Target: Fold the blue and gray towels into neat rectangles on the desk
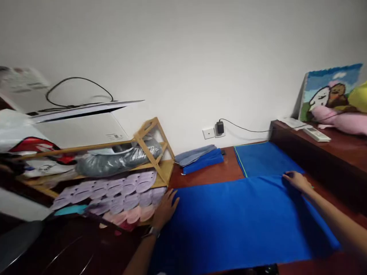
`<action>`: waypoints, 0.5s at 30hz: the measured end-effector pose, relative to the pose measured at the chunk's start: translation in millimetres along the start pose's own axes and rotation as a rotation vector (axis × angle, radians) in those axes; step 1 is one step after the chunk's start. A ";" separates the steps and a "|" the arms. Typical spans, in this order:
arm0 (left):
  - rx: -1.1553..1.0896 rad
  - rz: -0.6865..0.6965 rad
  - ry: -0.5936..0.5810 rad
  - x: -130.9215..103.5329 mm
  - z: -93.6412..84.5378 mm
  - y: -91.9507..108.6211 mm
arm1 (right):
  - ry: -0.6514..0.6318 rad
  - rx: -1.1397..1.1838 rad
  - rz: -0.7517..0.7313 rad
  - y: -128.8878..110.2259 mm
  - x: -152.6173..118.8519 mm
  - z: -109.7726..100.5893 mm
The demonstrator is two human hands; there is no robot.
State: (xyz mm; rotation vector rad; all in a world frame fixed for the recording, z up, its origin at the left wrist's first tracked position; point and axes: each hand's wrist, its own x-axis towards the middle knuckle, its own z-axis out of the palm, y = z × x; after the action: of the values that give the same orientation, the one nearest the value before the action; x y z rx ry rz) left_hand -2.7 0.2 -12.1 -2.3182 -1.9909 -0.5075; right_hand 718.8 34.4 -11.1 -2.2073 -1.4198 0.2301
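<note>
A large blue cloth [235, 221] lies spread over the reddish-brown tabletop [212, 177]. At its upper left corner rests my left hand [166, 208], fingers apart, with a band on the wrist. My right hand [296, 181] is at the cloth's upper right corner, thumb and fingers closed on its edge, where the fabric shows small creases. Behind the cloth lies a flat blue cloth with a green-yellow edge [258, 158]. Folded blue and grey cloths [203, 160] sit near the wall, left of it.
To the left, a wooden rack [149, 152] holds plastic-wrapped items and rows of lilac and pink slippers [120, 191]. A raised ledge at right carries a white remote [317, 133], a pink plush [344, 120] and a picture [329, 89]. A black plug [220, 127] is in the wall.
</note>
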 end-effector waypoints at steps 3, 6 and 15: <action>0.015 -0.005 0.019 -4.9 11.0 -3.9 | 0.006 0.061 0.004 0.0 5.6 4.5; 0.047 -0.013 0.029 -9.1 13.5 -1.0 | 0.099 0.128 -0.031 -0.3 0.9 3.2; 0.169 -0.028 -0.012 -14.8 -15.9 22.8 | 0.200 -0.171 -0.065 -52.6 -45.4 2.2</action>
State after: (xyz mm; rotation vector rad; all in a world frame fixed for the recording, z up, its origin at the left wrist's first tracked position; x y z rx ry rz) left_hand 14.2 -21.6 2.9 -2.2012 -1.9895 -0.3143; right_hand 655.6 12.1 7.4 -2.2413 -1.4422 -0.1357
